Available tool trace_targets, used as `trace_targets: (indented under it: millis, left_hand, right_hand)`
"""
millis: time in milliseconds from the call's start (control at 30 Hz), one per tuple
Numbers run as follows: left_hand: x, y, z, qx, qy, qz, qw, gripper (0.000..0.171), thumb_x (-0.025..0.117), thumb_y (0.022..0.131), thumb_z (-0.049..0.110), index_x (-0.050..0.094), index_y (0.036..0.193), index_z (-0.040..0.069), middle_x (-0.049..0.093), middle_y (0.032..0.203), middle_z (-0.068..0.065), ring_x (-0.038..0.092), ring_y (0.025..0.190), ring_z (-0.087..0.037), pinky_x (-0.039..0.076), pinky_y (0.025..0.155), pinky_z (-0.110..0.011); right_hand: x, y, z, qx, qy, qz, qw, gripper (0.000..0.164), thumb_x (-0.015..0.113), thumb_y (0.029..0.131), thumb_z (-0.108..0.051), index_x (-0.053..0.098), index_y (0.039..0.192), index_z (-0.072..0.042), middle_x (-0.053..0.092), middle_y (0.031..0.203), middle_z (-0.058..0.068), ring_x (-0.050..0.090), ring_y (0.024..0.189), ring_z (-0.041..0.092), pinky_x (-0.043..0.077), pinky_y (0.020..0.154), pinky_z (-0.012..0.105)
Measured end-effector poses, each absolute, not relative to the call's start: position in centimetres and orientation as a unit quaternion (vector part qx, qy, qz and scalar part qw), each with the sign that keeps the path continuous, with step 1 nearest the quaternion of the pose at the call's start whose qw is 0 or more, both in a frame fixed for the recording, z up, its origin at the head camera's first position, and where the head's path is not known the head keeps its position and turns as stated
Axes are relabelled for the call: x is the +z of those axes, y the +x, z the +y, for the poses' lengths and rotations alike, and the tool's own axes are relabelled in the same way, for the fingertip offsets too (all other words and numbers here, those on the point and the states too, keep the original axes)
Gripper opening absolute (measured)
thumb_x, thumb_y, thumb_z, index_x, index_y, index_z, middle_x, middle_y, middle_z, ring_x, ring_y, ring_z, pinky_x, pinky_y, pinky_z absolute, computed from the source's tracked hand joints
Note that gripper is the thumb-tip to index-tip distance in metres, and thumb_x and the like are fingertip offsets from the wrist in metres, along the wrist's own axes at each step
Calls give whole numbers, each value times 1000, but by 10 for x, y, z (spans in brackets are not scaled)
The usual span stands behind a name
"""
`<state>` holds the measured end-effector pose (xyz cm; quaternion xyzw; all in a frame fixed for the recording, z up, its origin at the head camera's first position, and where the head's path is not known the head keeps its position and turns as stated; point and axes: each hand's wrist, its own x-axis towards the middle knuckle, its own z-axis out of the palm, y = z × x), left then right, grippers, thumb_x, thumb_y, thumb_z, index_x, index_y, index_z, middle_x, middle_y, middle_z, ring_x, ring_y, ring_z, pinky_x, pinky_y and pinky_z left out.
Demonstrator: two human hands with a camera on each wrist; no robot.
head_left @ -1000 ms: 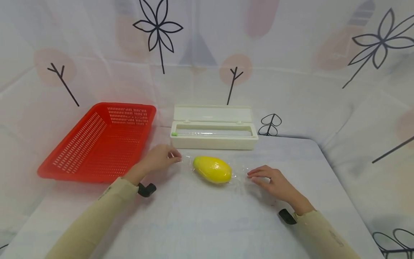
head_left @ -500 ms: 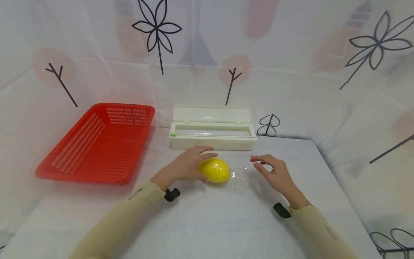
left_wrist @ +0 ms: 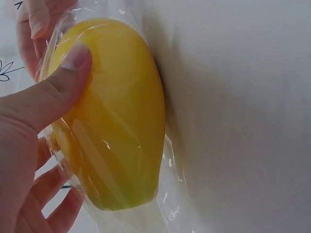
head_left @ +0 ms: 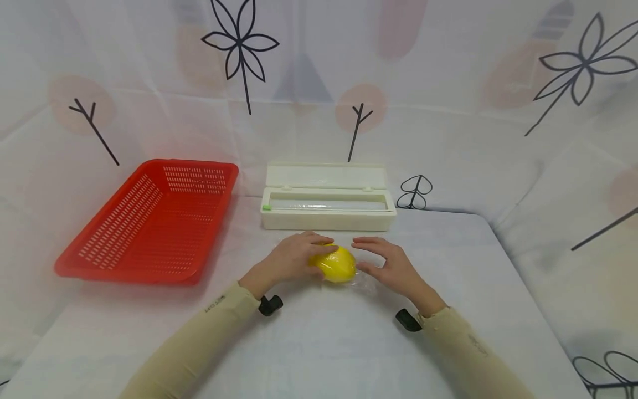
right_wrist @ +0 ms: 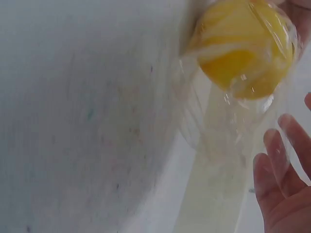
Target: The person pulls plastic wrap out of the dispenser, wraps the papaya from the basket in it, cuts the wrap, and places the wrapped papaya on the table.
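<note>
A yellow mango (head_left: 339,267) with a greenish end lies on the white table, wrapped in clear cling film (head_left: 366,282). My left hand (head_left: 291,258) holds its left side. In the left wrist view the left thumb (left_wrist: 51,94) lies on the film-covered mango, with fingers curled round the far side. At the mango's right end is my right hand (head_left: 391,267), thumb and fingers spread; any contact is hard to tell in the head view. Loose film (right_wrist: 199,121) trails from the mango in the right wrist view, near the relaxed right fingers (right_wrist: 279,150).
Behind the mango stands a white cling film box (head_left: 329,221), lid up, with a roll inside and a green slider at its left. A red perforated basket (head_left: 209,260) sits at the left. A patterned cloth (head_left: 448,111) hangs behind the table.
My left hand has moved right from the film's left edge and taken hold of the mango. My right hand has come left, close to the mango's right end, and the film there has bunched up.
</note>
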<state>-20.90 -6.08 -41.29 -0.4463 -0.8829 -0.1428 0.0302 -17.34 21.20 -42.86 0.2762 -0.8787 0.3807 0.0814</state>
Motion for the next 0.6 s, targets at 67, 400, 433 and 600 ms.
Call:
trace_targets:
  millis: [67,400,433,600]
  left_hand:
    - [-413,-210,-62,-140,-449,-882,36,65,84,79,38,61,138,21,56,143,0,50,129,-22,45,103,-40]
    - [-417,-211,-66,-143,-474,-866,72,61,83,82,28,62,138,17,51,147,-4,44,137,-25,34,113,-44]
    - [-417,-210,-67,-143,-473,-866,76,61,83,82,27,61,138,17,50,149,-5,42,138,-26,32,114,-46]
    - [-416,-208,-68,-145,-451,-874,108,60,84,82,26,62,137,17,46,151,-7,38,139,-28,29,115,-46]
  right_hand:
    - [-430,-173,208,375,293,-876,77,41,80,85,-18,70,124,-10,63,132,7,56,123,30,45,101,54]
    - [-436,-168,202,352,301,-883,78,26,81,82,-10,77,108,-12,69,118,2,64,110,24,52,94,46]
    - [-435,-167,201,348,298,-885,79,26,81,83,-11,77,108,-12,69,117,2,64,109,24,52,94,46]
    - [-432,-161,200,338,278,-896,72,24,79,86,-14,76,109,-13,69,116,1,64,108,24,53,93,48]
